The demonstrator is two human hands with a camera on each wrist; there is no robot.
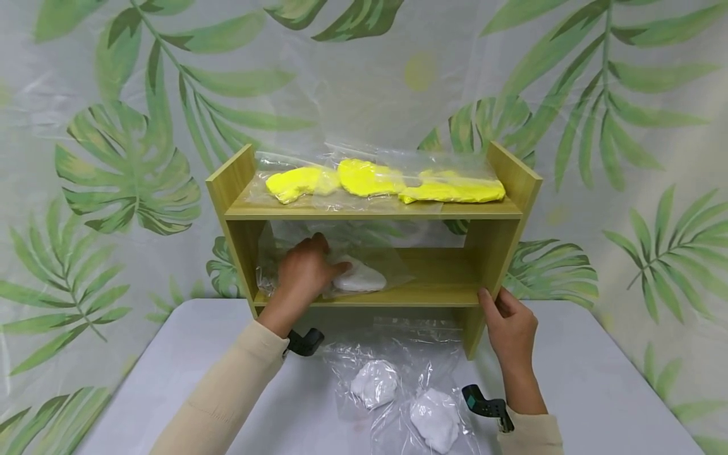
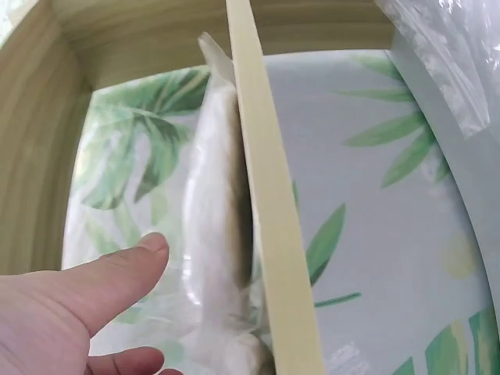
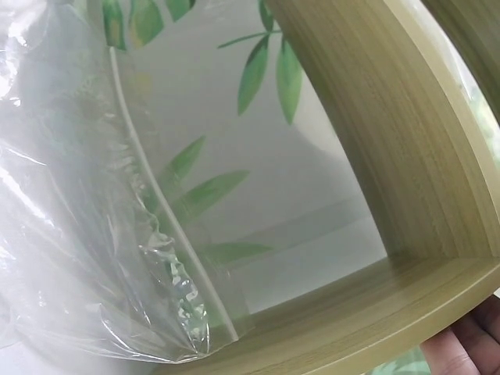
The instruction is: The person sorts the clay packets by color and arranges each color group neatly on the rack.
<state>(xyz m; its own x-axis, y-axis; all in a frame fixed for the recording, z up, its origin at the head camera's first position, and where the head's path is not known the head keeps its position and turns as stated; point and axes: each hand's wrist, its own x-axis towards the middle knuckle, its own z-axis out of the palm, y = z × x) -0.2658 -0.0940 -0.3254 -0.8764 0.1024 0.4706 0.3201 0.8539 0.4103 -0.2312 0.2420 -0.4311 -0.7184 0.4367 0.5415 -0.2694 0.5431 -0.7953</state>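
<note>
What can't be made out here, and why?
Head view: part of the shelved bag, behind the left hand.
Head view: lower left of the shelf, behind the left arm.
Head view: near end of the closest bag, cut off by bottom edge.
Right wrist view: most of the right hand, cut off at lower right.

The left hand covers part of a bagged white item toward the left end of the middle shelf; the item's nature is indistinct. Fingertips of the right hand are hidden behind the right side panel. The head view's lower border crops the worktop, excluding its near edge, and one clear bag. Both wrist views truncate the hands.
</note>
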